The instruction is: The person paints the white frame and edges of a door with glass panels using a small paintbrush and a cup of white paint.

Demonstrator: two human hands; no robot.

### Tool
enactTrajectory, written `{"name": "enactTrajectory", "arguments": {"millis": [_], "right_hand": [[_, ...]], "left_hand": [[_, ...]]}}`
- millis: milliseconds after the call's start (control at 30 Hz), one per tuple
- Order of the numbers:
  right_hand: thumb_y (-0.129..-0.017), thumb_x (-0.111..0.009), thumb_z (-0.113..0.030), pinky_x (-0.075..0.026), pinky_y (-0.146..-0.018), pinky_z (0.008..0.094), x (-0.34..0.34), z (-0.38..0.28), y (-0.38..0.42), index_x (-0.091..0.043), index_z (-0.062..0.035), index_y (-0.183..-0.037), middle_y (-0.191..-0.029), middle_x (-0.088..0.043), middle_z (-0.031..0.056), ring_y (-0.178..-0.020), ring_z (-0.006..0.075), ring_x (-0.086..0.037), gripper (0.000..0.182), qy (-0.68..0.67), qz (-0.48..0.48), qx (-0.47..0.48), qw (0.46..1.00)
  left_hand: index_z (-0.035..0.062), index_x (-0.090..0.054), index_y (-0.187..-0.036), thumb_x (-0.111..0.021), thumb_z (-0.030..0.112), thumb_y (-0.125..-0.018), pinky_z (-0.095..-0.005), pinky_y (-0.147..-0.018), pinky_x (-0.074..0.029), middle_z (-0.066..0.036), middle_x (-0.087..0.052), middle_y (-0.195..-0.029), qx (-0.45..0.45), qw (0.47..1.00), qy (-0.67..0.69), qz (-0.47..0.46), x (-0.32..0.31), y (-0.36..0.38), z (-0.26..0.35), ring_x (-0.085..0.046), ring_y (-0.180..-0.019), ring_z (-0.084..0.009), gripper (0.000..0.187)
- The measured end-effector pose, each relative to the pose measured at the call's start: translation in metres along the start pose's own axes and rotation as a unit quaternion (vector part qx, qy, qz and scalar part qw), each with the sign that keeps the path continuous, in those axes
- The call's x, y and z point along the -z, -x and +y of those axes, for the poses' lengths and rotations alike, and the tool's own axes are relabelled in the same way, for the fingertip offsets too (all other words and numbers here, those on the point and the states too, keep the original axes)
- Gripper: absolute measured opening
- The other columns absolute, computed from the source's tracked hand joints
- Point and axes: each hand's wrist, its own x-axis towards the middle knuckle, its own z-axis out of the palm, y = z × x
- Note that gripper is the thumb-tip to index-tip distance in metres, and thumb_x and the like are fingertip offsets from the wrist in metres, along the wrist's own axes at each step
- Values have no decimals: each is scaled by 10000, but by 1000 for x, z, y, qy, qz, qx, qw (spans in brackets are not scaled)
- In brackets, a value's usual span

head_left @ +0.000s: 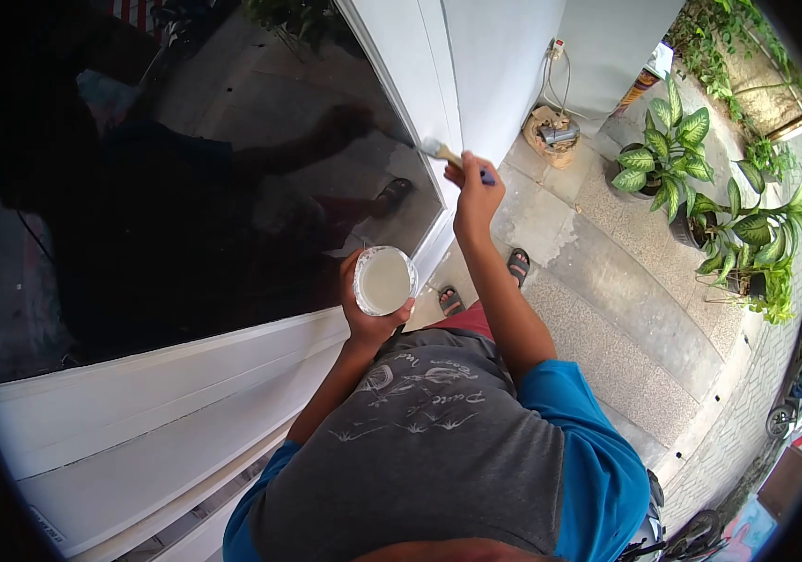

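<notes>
In my left hand (363, 318) is a round white tub (385, 280) with pale, whitish contents, held at chest height with its open top facing up. The fingers of my right hand (478, 192) are wrapped round the handle of a paintbrush (446, 155). Its whitish bristles point left, at the white window frame (410, 103) beside the dark glass (232, 187). Whether the bristles touch the frame, I cannot tell. The tub is below and to the left of the brush.
Potted plants (672, 150) stand on the tiled floor (597, 281) at the right. A bag (551, 138) with a grey object in it sits by the wall, under a hanging cable. Motorcycles (799, 403) are at the far right. A white ledge (167, 393) runs below the glass.
</notes>
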Motion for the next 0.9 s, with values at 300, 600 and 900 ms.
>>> {"name": "enactTrajectory", "arguments": {"millis": [300, 600, 900], "right_hand": [[-1019, -670, -180, -639, -772, 362, -18, -30, -1, -651, 84, -1075, -955, -701, 177, -811, 251, -743, 271, -135, -113, 71, 982], [-1000, -671, -166, -624, -655, 317, 78, 106, -27, -667, 69, -992, -838, -719, 147, -696, 196, -721, 235, 56, 72, -52, 994], [-1008, -682, -190, -621, -737, 342, -62, -101, 8, -658, 88, -1053, -890, -717, 180, -760, 243, -744, 283, -127, -119, 119, 978]], "left_hand": [[-14, -486, -1380, -894, 196, -636, -403, -1058, -463, -141, -477, -1368, -2, 1000, 5, 3, -2, -3, 7, -559, -1239, -276, 874], [-11, -493, -1374, -898, 210, -634, -405, -1053, -462, -141, -477, -1366, -10, 1000, -9, 8, -1, -3, 1, -558, -1235, -274, 872], [-7, -493, -1375, -895, 207, -630, -406, -1064, -450, -144, -478, -1368, 4, 1000, 3, 1, -1, -3, 5, -549, -1250, -279, 873]]}}
